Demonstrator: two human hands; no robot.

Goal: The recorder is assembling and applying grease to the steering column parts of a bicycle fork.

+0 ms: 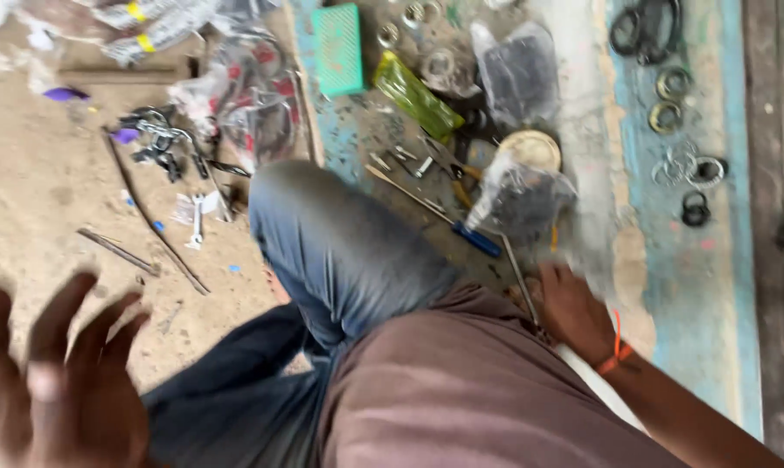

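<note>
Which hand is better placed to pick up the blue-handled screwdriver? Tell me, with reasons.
The right hand, probably. It rests low on the floor just below the blue-handled screwdriver. The left hand is raised, open and blurred at the far side, with the bent knee between it and the tool.

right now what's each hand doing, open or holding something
Left hand: open, fingers spread, holding nothing.
Right hand: down on the floor by a thin metal rod; blurred, grip cannot be told.

Blue jeans (340, 251), brown shirt (470, 390), orange wristband (615, 354).
</note>
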